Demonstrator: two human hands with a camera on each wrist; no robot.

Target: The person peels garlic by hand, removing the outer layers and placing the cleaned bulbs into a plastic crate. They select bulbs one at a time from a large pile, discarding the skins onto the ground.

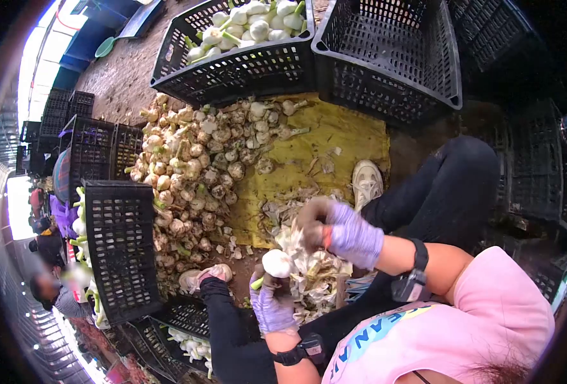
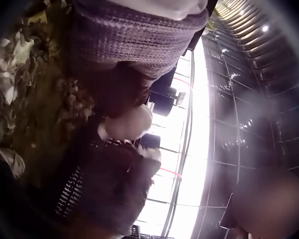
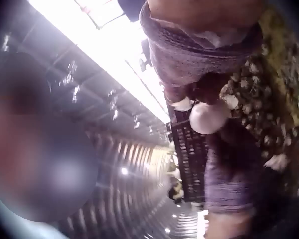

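Far side: two black crates, left one (image 1: 232, 70) part-filled with clean white bulbs, right one (image 1: 392, 57) showing none; likely staged there as drop-off for finished pieces. Left of centre: big heap of untrimmed bulbs (image 1: 194, 173) spilling over a yellow sheet (image 1: 334, 141) on the floor, sheet presumably there to keep produce off the dirt. More black crates left and near (image 1: 120, 256). Near centre, between the seated person's legs: pile of peeled husks and trimmings (image 1: 309, 275), dropped straight below the hands. Left hand (image 1: 272, 306), purple glove, fingers curled around the green stem end of one white bulb (image 1: 277, 263), holding it up, root end toward the other hand. Bulb sits just above the trimmings pile, touching the left glove. Right hand (image 1: 341, 232), same glove, fingers closed, something thin and orange at the grip, probably a small knife handle; blade not resolvable. Right hand just right of and above the bulb, close but contact unclear. Wrist views confirm the bulb (image 3: 208, 117) between both gloves (image 2: 127, 122).
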